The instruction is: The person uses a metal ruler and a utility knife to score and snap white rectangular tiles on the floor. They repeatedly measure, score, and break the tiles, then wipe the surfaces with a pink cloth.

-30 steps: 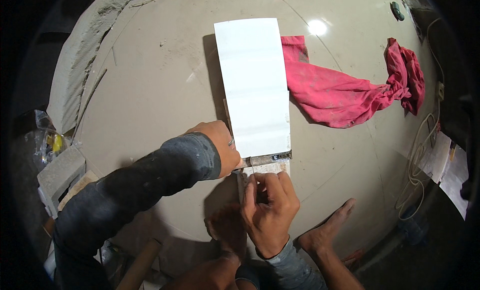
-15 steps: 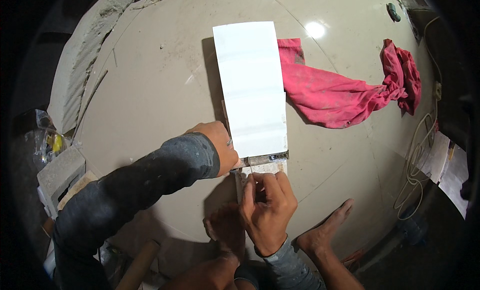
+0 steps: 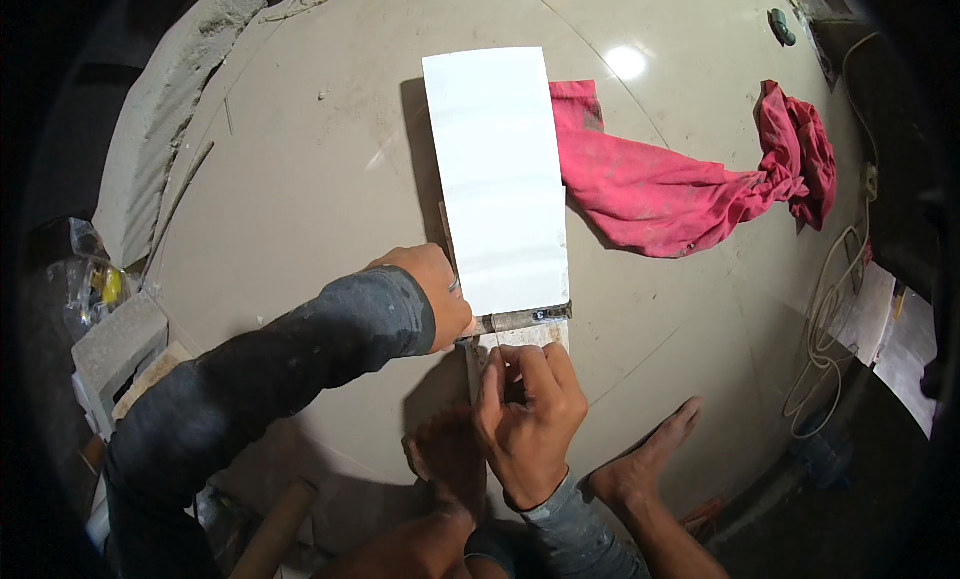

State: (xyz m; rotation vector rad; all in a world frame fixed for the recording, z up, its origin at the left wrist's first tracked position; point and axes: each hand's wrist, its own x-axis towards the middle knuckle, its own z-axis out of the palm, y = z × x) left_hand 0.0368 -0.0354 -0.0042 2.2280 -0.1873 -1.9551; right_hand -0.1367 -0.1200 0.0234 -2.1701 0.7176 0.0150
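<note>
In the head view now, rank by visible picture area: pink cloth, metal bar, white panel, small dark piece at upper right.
1. White panel
2. Pink cloth
3. Metal bar, one end covered by the left hand
4. Small dark piece

A long white panel [image 3: 495, 179] with smooth surface stretches away in the middle of the view. At its near end lies crosswise a narrow bar [image 3: 515, 321], brownish and worn, darker at its right end. Just nearer shows a stained whitish piece [image 3: 545, 334].
</note>
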